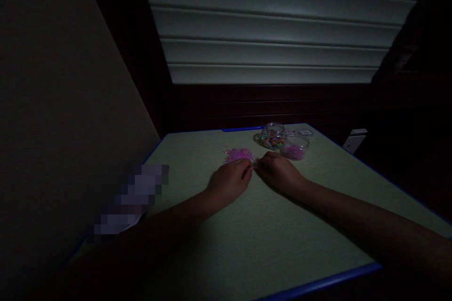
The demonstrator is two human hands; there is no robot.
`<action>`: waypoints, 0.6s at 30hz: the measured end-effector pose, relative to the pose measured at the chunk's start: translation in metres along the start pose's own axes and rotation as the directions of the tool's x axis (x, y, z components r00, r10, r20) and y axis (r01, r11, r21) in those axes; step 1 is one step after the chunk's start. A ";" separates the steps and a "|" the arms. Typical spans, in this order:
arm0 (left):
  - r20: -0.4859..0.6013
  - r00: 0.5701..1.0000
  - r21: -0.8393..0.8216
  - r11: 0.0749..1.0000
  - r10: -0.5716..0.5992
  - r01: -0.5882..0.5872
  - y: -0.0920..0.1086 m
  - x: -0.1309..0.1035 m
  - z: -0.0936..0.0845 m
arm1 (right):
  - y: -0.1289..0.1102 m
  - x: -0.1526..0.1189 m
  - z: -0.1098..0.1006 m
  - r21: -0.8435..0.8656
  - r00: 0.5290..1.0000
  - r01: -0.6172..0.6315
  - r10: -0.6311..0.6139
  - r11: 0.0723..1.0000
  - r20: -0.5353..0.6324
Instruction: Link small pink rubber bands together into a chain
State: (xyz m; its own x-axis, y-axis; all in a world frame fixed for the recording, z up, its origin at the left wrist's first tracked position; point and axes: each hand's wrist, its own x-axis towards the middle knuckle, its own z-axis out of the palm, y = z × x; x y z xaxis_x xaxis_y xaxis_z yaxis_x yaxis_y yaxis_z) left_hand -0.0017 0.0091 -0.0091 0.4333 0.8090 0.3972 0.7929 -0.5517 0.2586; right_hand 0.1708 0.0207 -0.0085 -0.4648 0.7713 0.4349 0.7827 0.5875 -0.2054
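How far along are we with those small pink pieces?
Done: the clear jar looks open with pink pieces inside; whether they were added, I can't tell. In hand: left hand and right hand work near the pile; their grip is too dark to read. Left, apparently: the loose pink pile.

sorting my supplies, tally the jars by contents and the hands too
Jar of mixed-colour pieces: 1
Jar of pink pieces: 1
Hands, left hand and right hand: 2
Total: 4
Loose pink pieces are too small to count.
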 end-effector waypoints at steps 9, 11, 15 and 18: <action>0.006 1.000 0.010 1.000 -0.009 0.009 -0.001 -0.001 0.002 | 0.002 0.002 0.003 -0.057 0.999 0.008 -0.006 0.998 0.047; 0.005 1.000 0.012 1.000 -0.013 0.013 -0.001 -0.001 0.002 | 0.003 0.003 0.005 -0.080 0.999 0.013 -0.010 0.997 0.041; 0.011 1.000 0.011 1.000 -0.014 0.013 -0.002 -0.001 0.001 | 0.004 0.005 0.007 -0.163 0.999 0.010 -0.003 0.987 0.039; 0.013 1.000 0.005 1.000 -0.010 0.010 -0.002 0.000 0.001 | 0.005 0.006 0.007 -0.200 0.999 0.002 0.005 0.980 0.035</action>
State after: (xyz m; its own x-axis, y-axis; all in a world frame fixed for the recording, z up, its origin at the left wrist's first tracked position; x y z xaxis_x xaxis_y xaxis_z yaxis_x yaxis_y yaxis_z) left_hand -0.0026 0.0099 -0.0109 0.4311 0.8171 0.3829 0.7991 -0.5428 0.2585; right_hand 0.1690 0.0296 -0.0128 -0.4752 0.7824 0.4026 0.8486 0.5284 -0.0253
